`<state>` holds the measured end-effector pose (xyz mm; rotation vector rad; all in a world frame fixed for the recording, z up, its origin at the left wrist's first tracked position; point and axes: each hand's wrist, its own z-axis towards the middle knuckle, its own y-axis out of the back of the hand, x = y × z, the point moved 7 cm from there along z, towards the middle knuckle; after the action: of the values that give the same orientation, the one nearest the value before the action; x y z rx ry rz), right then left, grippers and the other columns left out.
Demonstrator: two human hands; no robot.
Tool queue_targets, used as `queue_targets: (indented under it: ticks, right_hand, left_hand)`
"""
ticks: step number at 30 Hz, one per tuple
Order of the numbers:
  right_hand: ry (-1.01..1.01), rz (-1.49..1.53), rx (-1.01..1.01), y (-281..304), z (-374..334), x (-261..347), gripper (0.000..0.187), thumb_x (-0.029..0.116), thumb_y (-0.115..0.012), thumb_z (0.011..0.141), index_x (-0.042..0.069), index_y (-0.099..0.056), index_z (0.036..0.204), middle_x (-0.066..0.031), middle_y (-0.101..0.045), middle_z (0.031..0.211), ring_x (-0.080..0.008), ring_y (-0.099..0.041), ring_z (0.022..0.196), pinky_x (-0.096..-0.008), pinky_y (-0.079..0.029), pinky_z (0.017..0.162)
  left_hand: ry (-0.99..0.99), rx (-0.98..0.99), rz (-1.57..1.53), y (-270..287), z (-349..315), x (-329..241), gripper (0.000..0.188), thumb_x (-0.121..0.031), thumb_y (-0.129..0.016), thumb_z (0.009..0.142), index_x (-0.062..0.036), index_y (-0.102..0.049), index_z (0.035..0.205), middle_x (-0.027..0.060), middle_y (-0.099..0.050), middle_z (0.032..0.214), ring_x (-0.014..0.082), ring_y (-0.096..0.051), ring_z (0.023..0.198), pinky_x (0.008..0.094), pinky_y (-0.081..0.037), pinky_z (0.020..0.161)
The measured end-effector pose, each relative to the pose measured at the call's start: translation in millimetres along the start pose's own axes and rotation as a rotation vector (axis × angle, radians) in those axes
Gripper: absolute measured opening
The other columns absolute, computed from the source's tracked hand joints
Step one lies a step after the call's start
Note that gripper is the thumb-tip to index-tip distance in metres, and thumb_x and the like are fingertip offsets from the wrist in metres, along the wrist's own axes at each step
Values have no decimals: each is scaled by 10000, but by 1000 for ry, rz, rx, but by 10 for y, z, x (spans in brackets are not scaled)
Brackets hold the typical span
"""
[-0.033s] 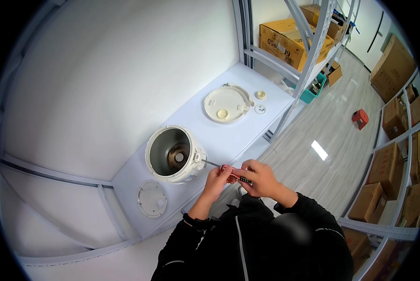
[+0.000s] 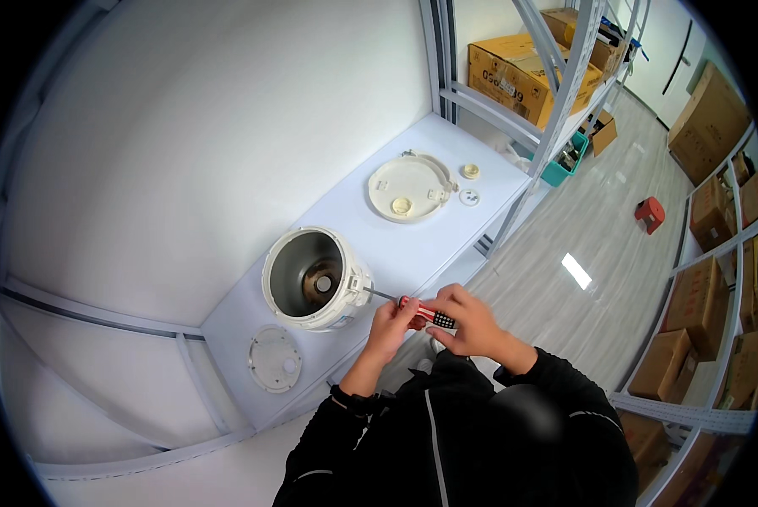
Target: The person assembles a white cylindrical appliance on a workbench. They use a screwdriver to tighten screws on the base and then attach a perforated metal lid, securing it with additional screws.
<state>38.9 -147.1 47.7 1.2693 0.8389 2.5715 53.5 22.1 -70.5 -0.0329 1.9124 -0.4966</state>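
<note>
A screwdriver with a red, white and black checkered handle points its thin shank at the hinge side of a white rice cooker body. My left hand closes its fingers round the front of the handle. Around the handle's back end is my right hand, its fingers above and its thumb below in a loose hold. The tip meets the cooker's side, but the screw there is too small to see. Inside the open cooker are grey walls and a brown-stained bottom with a round centre piece.
On the white table lie a cream lid with a small cap on it, another cap, a small white disc and a round plate. Metal shelving rises beyond; a red stool stands on the floor.
My right thumb has shifted down off the handle and the right fingers have loosened, so more of the checkered handle shows. My left hand and the cooker stay in place.
</note>
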Motion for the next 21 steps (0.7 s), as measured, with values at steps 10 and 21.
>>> queue_targets:
  ticks: [10, 21]
  right_hand:
    - [-825, 679, 224, -326, -302, -558, 339, 236, -733, 997, 2, -665, 1235, -92, -709, 974, -187, -681, 676, -338, -549, 608]
    - [-452, 546, 20, -220, -225, -524, 418, 260, -759, 973, 49, -629, 1310, -83, -667, 1019, -181, -642, 737, -313, -520, 638]
  left_hand:
    - [-121, -57, -33, -78, -47, -81, 283, -197, -619, 1080, 9, -629, 1274, 106, -726, 1141, 171, -677, 996, 348, -550, 904]
    - [14, -59, -48, 17, -27, 44, 275, -159, -647, 1061, 1, -633, 1285, 109, -714, 1184, 188, -683, 1080, 360, -558, 964]
